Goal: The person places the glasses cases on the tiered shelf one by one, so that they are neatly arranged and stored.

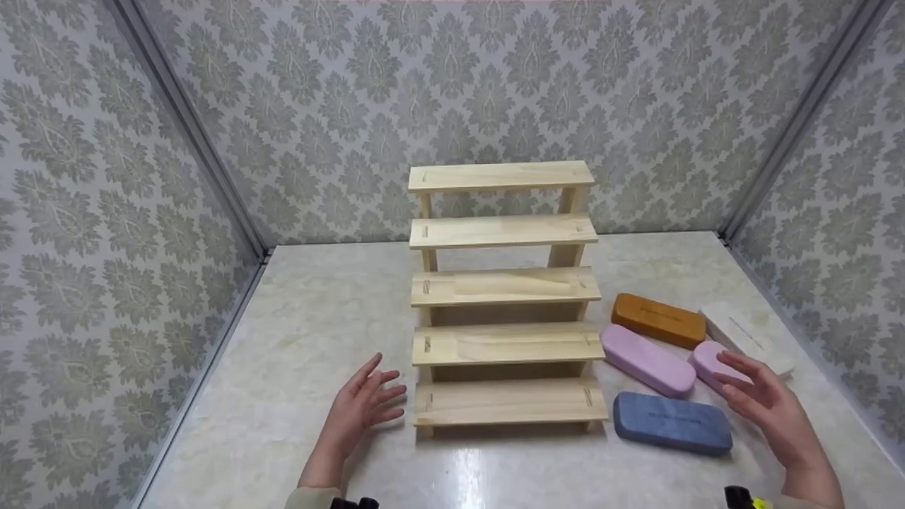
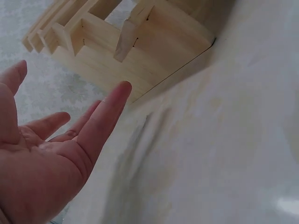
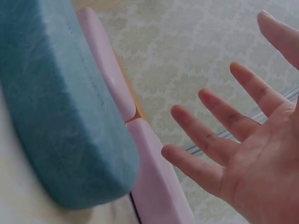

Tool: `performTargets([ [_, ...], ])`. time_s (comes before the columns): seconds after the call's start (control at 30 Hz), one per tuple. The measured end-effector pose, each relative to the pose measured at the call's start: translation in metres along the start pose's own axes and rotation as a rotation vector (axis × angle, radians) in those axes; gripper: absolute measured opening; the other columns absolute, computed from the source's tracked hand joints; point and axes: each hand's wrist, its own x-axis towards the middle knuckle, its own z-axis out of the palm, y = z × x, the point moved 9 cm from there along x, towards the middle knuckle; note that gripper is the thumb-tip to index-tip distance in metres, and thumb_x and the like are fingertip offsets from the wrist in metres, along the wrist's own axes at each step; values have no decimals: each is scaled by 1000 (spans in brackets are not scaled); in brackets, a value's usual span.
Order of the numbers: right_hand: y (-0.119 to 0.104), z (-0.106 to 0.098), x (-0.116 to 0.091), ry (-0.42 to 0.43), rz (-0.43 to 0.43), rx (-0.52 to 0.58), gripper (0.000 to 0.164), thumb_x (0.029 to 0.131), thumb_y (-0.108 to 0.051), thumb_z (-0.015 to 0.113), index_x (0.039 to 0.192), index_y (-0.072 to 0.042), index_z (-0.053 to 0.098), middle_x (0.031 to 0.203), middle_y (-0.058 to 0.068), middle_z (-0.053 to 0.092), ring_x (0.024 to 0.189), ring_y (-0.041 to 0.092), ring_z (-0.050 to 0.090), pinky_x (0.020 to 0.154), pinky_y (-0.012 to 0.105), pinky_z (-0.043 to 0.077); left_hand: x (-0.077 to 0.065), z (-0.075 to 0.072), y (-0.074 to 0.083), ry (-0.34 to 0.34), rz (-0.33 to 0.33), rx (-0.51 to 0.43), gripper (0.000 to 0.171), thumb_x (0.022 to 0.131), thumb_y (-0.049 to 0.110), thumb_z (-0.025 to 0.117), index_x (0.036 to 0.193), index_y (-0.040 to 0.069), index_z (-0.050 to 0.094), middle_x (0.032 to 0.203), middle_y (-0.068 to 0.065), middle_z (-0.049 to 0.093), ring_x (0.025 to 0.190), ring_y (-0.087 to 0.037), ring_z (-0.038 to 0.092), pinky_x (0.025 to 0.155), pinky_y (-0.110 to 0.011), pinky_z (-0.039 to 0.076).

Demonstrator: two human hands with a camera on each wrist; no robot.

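A light wooden stepped rack (image 1: 509, 346) with several shelves stands mid-table, its shelves bare. My left hand (image 1: 364, 403) is just left of the lowest shelves, fingers spread, holding nothing; the left wrist view shows the hand (image 2: 60, 144) apart from the rack's side (image 2: 140, 60). Over the right-hand group of glasses cases is my right hand (image 1: 771, 410), fingers extended and holding nothing. Close to it lie a blue glasses case (image 1: 672, 423) and a pink case (image 1: 717, 364), which the hand partly covers. Beside these are another pink case (image 1: 648, 359) and an orange-brown case (image 1: 657, 319).
A white case (image 1: 742, 332) lies at the far right, behind the right hand. Patterned wall panels (image 1: 488, 92) enclose the back and both sides of the pale table (image 1: 297, 318). The rack's back is near the rear panel.
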Motion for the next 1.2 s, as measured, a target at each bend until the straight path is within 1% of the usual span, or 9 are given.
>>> performTargets([
  [0.13, 14, 4, -5, -17, 114, -55, 65, 101, -35, 65, 157, -15, 38, 132, -33, 47, 112, -21, 52, 85, 10, 51, 2, 8, -10, -30, -17, 33, 70, 105, 38, 58, 162, 8, 29, 150, -28, 51, 121, -33, 69, 88, -45, 63],
  [0.23, 20, 7, -9, -29, 138, -40, 66, 100, -37, 67, 156, -16, 39, 131, -32, 48, 112, -22, 52, 86, 9, 50, 3, 14, -16, -48, -12, 42, 69, 105, 34, 59, 161, 5, 31, 148, -28, 53, 116, -27, 71, 87, -42, 63],
  [0.43, 38, 10, -12, -56, 244, -72, 74, 97, -41, 70, 157, -16, 34, 131, -32, 48, 110, -22, 51, 87, 11, 51, 5, 23, -29, -77, -31, -49, 72, 101, 25, 66, 160, 4, 31, 145, -22, 56, 110, -20, 71, 84, -38, 64],
  [0.73, 52, 14, -14, -103, 230, -144, 84, 90, -30, 80, 157, -7, 35, 124, -36, 48, 107, -21, 47, 89, 7, 45, 4, 31, -33, -115, -21, -116, 76, 96, 11, 70, 160, 2, 31, 141, -17, 55, 114, -17, 67, 91, -34, 61],
  [0.8, 54, 15, -14, -115, 235, -164, 87, 89, -29, 81, 158, -6, 34, 133, -27, 52, 107, -21, 46, 89, 6, 43, 3, 33, -33, -121, -20, -124, 77, 94, 7, 71, 160, 2, 31, 138, -15, 56, 115, -16, 65, 93, -33, 60],
  [0.93, 62, 18, -13, -154, 273, -188, 94, 87, -28, 83, 160, -5, 30, 157, 10, 47, 107, -20, 42, 90, 7, 40, 2, 34, -37, -124, -36, -123, 78, 91, 3, 72, 159, 3, 33, 136, -13, 57, 116, -17, 65, 93, -34, 60],
  [1.03, 67, 20, -14, -193, 314, -183, 97, 86, -27, 84, 162, -7, 26, 165, 22, 32, 120, -9, 43, 101, 17, 40, 2, 34, -39, -127, -48, -112, 78, 90, 4, 73, 158, 3, 34, 138, -14, 57, 116, -18, 66, 93, -35, 60],
  [1.1, 70, 22, -14, -206, 335, -180, 101, 85, -27, 85, 163, -8, 24, 166, 23, 28, 134, 8, 43, 112, 31, 38, 3, 34, -41, -124, -58, -100, 78, 90, 6, 74, 158, 4, 36, 139, -15, 57, 116, -18, 66, 93, -36, 60],
  [1.2, 71, 24, -15, -224, 342, -167, 104, 83, -24, 86, 163, -6, 22, 167, 26, 23, 147, 35, 29, 120, 56, 28, 3, 33, -42, -115, -66, -82, 76, 90, 8, 75, 157, 5, 39, 140, -15, 56, 115, -18, 67, 93, -36, 60],
])
